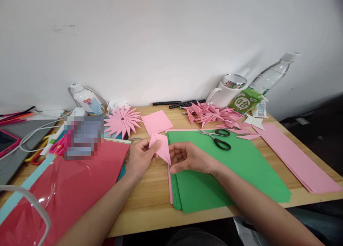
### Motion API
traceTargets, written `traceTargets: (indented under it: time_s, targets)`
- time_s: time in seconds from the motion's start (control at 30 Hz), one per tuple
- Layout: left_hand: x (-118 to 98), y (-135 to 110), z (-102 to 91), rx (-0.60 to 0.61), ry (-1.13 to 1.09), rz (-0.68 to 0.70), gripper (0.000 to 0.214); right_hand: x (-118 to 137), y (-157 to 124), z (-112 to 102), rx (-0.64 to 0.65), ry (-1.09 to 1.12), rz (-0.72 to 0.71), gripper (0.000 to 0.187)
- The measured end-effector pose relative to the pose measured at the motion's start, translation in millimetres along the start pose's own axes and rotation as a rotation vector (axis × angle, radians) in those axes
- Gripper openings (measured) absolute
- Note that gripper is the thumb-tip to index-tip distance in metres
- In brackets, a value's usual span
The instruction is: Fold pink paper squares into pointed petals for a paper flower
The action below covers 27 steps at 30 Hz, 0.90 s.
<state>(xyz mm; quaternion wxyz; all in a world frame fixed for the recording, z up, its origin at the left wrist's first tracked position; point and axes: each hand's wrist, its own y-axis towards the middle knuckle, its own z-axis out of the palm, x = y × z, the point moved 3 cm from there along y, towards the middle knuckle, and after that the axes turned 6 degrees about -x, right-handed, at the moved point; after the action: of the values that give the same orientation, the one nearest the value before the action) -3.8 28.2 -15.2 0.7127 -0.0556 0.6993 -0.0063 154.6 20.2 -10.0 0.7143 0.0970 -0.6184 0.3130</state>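
My left hand (142,156) pinches a kite-shaped piece of folded pink paper (161,147), thumb on its front face and fingers behind. The paper has a crease running down to a narrow point at its lower right. At that edge is my right hand (189,156), fingers curved and the thumb apart from them; whether its fingertips touch the paper I cannot tell. Under my right hand lies a stack of green paper (241,178). Black-handled scissors (221,139) rest on the stack. Behind the held piece lies a flat pink paper square (158,121).
A pink folded-paper pinwheel (118,123) and a heap of pointed pink pieces (211,114) lie toward the wall. A white mug (227,92) and a leaning water bottle (273,74) stand back right. Pink strips (297,156) lie right, a red folder (88,181) left.
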Motion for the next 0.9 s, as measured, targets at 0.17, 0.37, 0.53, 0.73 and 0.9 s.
traceTargets:
  time_s: [0.17, 0.37, 0.53, 0.73, 0.9]
  targets:
    - [-7, -4, -0.1, 0.029, 0.156, 0.038, 0.031, -2, 2, -3, -0.120, -0.140, 0.000, 0.037]
    - [-9, -8, 3.9, 0.144, 0.316, 0.049, 0.036, 6, 2, -11, -0.342, 0.019, -0.251, 0.029]
    - [-11, -9, 7.2, 0.106, 0.106, 0.077, 0.023, 3, 3, -10, -0.403, -0.024, -0.297, 0.020]
    - [-22, -12, 6.5, -0.014, 0.082, 0.170, 0.015, -1, 3, -9, -0.503, -0.009, -0.328, 0.020]
    - [-21, -14, 4.1, -0.109, 0.123, 0.138, 0.013, 0, -1, -7, -0.579, -0.172, -0.455, 0.015]
